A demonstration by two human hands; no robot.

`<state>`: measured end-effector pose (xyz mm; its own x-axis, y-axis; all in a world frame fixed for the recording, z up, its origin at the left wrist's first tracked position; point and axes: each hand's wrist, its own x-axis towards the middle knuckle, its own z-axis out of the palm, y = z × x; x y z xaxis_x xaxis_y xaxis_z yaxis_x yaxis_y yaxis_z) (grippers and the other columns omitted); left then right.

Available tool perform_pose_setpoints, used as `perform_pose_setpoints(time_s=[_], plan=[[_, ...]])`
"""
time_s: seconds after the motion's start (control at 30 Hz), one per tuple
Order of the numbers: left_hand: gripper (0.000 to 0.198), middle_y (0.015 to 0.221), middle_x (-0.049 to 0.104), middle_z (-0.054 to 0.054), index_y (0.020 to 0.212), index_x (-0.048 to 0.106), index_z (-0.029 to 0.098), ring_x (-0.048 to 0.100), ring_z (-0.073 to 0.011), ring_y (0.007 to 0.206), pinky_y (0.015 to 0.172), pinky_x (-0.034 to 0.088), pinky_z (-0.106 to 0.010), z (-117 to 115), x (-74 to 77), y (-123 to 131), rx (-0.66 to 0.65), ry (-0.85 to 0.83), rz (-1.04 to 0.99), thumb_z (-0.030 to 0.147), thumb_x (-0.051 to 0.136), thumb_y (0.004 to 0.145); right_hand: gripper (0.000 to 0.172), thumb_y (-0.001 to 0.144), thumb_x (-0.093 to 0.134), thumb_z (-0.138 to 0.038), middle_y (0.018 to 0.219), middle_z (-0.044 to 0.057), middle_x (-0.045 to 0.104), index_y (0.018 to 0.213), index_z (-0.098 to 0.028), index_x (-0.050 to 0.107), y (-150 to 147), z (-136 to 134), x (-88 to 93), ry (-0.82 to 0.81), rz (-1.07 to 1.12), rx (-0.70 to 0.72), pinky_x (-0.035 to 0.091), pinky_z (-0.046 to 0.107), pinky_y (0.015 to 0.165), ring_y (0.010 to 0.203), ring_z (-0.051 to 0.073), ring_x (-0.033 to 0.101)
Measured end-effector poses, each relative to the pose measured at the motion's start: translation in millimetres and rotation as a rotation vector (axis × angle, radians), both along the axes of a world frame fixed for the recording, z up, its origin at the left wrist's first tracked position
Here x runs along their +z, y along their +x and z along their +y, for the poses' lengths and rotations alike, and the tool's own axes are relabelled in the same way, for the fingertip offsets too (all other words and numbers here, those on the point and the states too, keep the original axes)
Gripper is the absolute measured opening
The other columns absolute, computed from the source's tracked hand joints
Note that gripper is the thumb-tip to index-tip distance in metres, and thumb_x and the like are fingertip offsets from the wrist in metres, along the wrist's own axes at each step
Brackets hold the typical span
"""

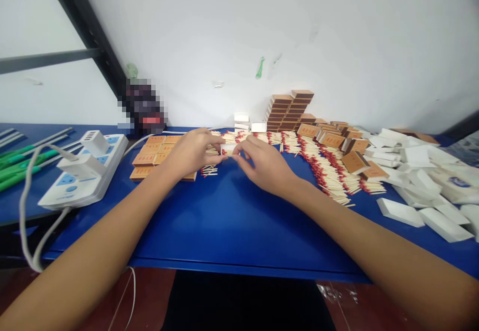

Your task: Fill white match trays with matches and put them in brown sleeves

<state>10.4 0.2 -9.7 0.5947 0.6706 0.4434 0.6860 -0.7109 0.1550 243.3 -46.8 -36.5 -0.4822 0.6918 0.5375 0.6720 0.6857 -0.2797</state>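
Note:
Between my two hands is a small white matchbox tray [227,148] with pale matchsticks showing in it. My left hand [194,150] closes on the tray's left end, thumb below and fingers above. At its right end, the bent fingers and thumb of my right hand [262,162] grip the edge. Loose red-tipped matches [209,171] lie beneath my left hand. Behind and to the right of my hands spread long rows of matches [325,171]. Orange matchboxes [149,152] stand in stacks beside my left forearm, which partly hides them.
Against the wall rises a tall stack of matchboxes [288,111], with more boxes [355,161] scattered over the matches. White empty trays [422,171] heap up at right. A white power strip [90,176] with cables sits at left, near green-handled rods [22,161]. The blue table's [239,231] front edge is close.

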Motion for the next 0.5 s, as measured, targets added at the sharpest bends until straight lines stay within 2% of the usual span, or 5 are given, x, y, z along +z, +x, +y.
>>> perform_pose_setpoints(time_s=[0.2, 0.37, 0.5], plan=[[0.028, 0.095, 0.079, -0.009, 0.11, 0.083, 0.021, 0.07, -0.0265, 0.093, 0.088, 0.052, -0.038, 6, 1.3, -7, 0.12, 0.029, -0.027, 0.037, 0.08, 0.087, 0.016, 0.106, 0.058, -0.026, 0.108, 0.009, 0.064, 0.116, -0.021, 0.069, -26, -7, -13.5, -0.13, -0.089, 0.212, 0.049, 0.037, 0.088, 0.1, 0.023, 0.061], [0.025, 0.095, 0.08, -0.009, 0.108, 0.082, 0.02, 0.07, -0.0275, 0.096, 0.087, 0.052, -0.038, 5, 1.0, -6, 0.112, 0.017, -0.015, 0.036, 0.079, 0.089, 0.009, 0.104, 0.062, -0.023, 0.102, 0.006, 0.062, 0.102, -0.019, 0.069, -31, -5, -16.1, -0.234, -0.016, 0.217, 0.048, 0.033, 0.084, 0.09, 0.018, 0.059], [0.027, 0.097, 0.08, -0.01, 0.11, 0.082, 0.02, 0.07, -0.0279, 0.097, 0.087, 0.052, -0.039, 4, 0.7, -4, 0.105, 0.014, -0.028, 0.037, 0.081, 0.088, 0.006, 0.102, 0.063, -0.019, 0.098, 0.005, 0.062, 0.097, -0.018, 0.067, -32, -7, -15.4, -0.246, -0.01, 0.183, 0.045, 0.031, 0.079, 0.086, 0.017, 0.057]])
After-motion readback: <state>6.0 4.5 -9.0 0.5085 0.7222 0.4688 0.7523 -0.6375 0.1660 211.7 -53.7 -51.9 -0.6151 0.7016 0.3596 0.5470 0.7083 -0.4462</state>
